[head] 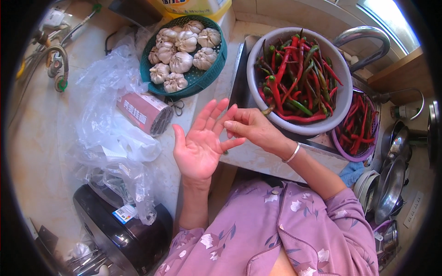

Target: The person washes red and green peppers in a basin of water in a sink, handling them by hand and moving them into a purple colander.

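Note:
My left hand (198,148) is palm up with its fingers spread, and it holds nothing. The thumb and bent fingers of my right hand (250,127) close around the ring finger of my left hand; any small thing between them is hidden. Just beyond my right hand, a pale plastic basin (253,84) full of red and green chili peppers (297,81) stands over the sink. To the upper left of my hands, a green perforated plastic basket (188,90) holds several garlic bulbs (181,62).
Left of my hands lie a package (143,112) and crumpled clear plastic bags (100,100). A black appliance (121,231) stands nearer me. A curved metal faucet (366,32) rises behind the basin. Right are a purple basket (361,157) of red chilies, a blue cloth (351,172) and metal pans (390,189).

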Motion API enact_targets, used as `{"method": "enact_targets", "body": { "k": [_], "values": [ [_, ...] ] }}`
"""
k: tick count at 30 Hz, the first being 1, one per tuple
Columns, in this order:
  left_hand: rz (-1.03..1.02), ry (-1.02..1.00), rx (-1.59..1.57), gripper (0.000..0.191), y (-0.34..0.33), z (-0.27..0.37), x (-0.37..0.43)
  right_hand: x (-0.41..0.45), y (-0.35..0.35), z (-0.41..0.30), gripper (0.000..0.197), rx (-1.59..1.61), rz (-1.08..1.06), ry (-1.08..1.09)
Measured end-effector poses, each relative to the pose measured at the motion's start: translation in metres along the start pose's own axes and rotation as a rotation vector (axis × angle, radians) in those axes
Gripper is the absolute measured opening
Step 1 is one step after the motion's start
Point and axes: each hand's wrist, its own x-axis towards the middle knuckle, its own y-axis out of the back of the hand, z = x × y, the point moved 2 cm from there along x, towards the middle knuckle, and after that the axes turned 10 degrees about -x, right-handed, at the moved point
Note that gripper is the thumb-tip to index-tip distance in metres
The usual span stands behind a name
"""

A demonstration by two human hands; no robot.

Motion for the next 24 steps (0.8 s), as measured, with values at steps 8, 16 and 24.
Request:
{"method": "enact_targets", "body": {
  "k": [8, 16, 24],
  "values": [
    [-0.096, -0.146, 0.664, 0.091, -0.004, -0.003, -0.011, -0.01, 0.017, 0.022, 0.021, -0.064, 0.045, -0.028],
    [-0.099, -0.213, 0.793, 0.088, -0.001, -0.005, -0.014, -0.017, 0.017, 0.027, 0.017, 0.01, 0.079, -0.063],
    [-0.087, -0.217, 0.798, 0.088, 0.0, -0.009, -0.014, -0.027, 0.004, 0.006, 0.011, -0.549, 0.415, 0.377]
  ]
}}
